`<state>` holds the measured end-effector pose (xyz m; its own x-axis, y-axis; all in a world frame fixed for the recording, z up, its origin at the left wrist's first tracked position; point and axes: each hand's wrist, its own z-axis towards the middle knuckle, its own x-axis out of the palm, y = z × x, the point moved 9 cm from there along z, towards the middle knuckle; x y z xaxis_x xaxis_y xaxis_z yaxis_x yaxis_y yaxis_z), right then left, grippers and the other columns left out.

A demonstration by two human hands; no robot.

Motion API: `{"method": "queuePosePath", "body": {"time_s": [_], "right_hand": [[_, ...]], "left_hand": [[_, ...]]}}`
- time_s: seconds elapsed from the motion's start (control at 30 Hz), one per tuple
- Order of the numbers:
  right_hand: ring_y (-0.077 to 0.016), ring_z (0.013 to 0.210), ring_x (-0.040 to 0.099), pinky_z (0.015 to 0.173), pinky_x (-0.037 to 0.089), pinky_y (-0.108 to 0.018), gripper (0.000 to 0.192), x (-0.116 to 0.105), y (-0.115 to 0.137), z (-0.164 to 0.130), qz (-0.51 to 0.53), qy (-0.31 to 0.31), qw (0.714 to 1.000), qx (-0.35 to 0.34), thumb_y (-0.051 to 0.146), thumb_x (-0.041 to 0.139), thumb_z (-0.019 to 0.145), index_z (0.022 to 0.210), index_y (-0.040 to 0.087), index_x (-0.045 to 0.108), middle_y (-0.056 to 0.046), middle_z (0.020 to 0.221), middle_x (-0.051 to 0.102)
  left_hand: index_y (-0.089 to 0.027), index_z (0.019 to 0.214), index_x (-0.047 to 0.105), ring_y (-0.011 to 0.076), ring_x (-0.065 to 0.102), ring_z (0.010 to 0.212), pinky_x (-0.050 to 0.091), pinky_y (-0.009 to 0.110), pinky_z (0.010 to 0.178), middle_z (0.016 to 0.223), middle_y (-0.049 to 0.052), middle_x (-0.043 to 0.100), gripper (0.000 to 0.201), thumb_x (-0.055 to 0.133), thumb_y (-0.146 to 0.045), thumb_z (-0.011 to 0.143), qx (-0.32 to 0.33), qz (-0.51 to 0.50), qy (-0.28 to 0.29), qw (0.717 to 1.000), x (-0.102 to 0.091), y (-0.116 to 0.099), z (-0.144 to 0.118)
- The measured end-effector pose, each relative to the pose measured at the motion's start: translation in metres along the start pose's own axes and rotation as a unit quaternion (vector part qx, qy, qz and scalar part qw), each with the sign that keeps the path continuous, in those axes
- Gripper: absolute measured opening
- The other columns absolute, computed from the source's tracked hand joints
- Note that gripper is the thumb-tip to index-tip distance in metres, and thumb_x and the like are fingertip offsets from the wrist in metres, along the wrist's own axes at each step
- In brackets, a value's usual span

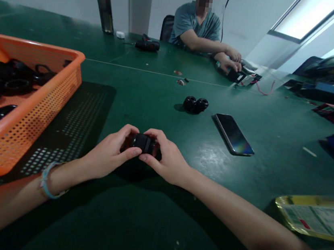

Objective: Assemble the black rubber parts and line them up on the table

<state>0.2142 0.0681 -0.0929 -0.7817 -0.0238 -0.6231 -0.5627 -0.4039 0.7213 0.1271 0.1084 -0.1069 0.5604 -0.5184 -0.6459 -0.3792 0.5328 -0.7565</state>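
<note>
Between my two hands is a black ribbed cylindrical part (143, 142), held low over the green table; its exact kind cannot be made out. My left hand (109, 150), with a light blue band on the wrist, is closed round the part's left end. Gripping its right end is my right hand (170, 160), the thumb in front and the fingers behind. Both thumb tips nearly meet at the part's near side. Farther forward, a pair of similar black round parts (196, 104) rests on the table, touching each other or nearly so.
An orange perforated basket (47, 98) holding several black parts stands at left. A phone (233, 135) lies to the right, with a yellow-edged packet (315, 216) nearer. At the back are a dark bottle (105, 10), a power drill (148, 44) and a co-worker (197, 27) handling a device.
</note>
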Motion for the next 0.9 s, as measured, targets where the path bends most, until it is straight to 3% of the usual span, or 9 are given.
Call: {"method": "queuePosePath", "body": {"time_s": [0.17, 0.33, 0.5, 0.6, 0.67, 0.77, 0.9], "right_hand": [[-0.0188, 0.085, 0.057, 0.071, 0.048, -0.033, 0.037, -0.005, -0.005, 0.003, -0.027, -0.035, 0.998, 0.036, 0.027, 0.062, 0.074, 0.106, 0.016, 0.047, -0.008, 0.099, 0.059], [-0.0135, 0.07, 0.059, 0.065, 0.049, -0.029, 0.037, -0.026, -0.027, 0.01, -0.008, -0.09, 0.994, 0.062, 0.026, 0.06, 0.072, 0.107, 0.019, 0.051, -0.004, 0.094, 0.063], [-0.0183, 0.085, 0.059, 0.07, 0.048, -0.031, 0.036, -0.101, -0.066, 0.006, -0.051, -0.276, 0.953, 0.11, 0.032, 0.061, 0.072, 0.104, 0.019, 0.053, -0.006, 0.097, 0.062], [-0.0193, 0.084, 0.058, 0.073, 0.048, -0.034, 0.037, -0.15, -0.089, -0.008, -0.137, -0.394, 0.896, 0.15, 0.029, 0.065, 0.066, 0.1, 0.017, 0.056, -0.009, 0.104, 0.057], [-0.02, 0.086, 0.056, 0.079, 0.046, -0.036, 0.034, -0.173, -0.102, -0.017, -0.186, -0.435, 0.863, 0.175, 0.026, 0.063, 0.067, 0.099, 0.017, 0.057, -0.009, 0.102, 0.057], [-0.0217, 0.088, 0.056, 0.083, 0.044, -0.038, 0.036, -0.193, -0.12, -0.025, -0.238, -0.444, 0.833, 0.228, 0.025, 0.06, 0.07, 0.103, 0.015, 0.055, -0.01, 0.101, 0.06], [-0.0262, 0.103, 0.052, 0.09, 0.039, -0.04, 0.041, -0.201, -0.143, -0.026, -0.311, -0.376, 0.811, 0.324, 0.025, 0.059, 0.073, 0.112, 0.015, 0.054, -0.012, 0.111, 0.061]], "left_hand": [[-0.019, 0.107, 0.041, 0.0191, 0.056, 0.079, 0.047, 0.032, 0.067, 0.09, 0.003, 0.054, 0.037, 0.051, -0.041, 0.079, 0.008, -0.013, -0.069, 0.998, -0.01, 0.002, -0.001], [-0.02, 0.114, 0.037, 0.0164, 0.054, 0.076, 0.048, 0.032, 0.065, 0.093, 0.004, 0.05, 0.035, 0.047, -0.032, 0.084, 0.057, 0.001, -0.084, 0.995, -0.011, -0.007, -0.004], [-0.02, 0.112, 0.039, 0.016, 0.054, 0.075, 0.049, 0.032, 0.064, 0.095, 0.004, 0.048, 0.029, 0.045, -0.028, 0.084, 0.099, 0.075, -0.055, 0.991, -0.001, -0.012, -0.004], [-0.02, 0.112, 0.04, 0.0164, 0.055, 0.074, 0.051, 0.034, 0.064, 0.098, 0.005, 0.048, 0.029, 0.045, -0.027, 0.084, 0.093, 0.123, -0.024, 0.988, 0.007, -0.011, -0.003], [-0.021, 0.111, 0.041, 0.0167, 0.055, 0.077, 0.052, 0.034, 0.066, 0.1, 0.005, 0.048, 0.028, 0.045, -0.026, 0.084, 0.098, 0.144, -0.015, 0.985, 0.01, -0.012, -0.003], [-0.02, 0.112, 0.04, 0.0166, 0.055, 0.078, 0.052, 0.034, 0.067, 0.103, 0.006, 0.048, 0.028, 0.044, -0.025, 0.084, 0.112, 0.163, -0.014, 0.98, 0.012, -0.016, -0.004], [-0.018, 0.111, 0.042, 0.0171, 0.055, 0.078, 0.053, 0.034, 0.068, 0.105, 0.007, 0.048, 0.028, 0.044, -0.024, 0.084, 0.109, 0.186, -0.001, 0.977, 0.015, -0.018, -0.003]]}}
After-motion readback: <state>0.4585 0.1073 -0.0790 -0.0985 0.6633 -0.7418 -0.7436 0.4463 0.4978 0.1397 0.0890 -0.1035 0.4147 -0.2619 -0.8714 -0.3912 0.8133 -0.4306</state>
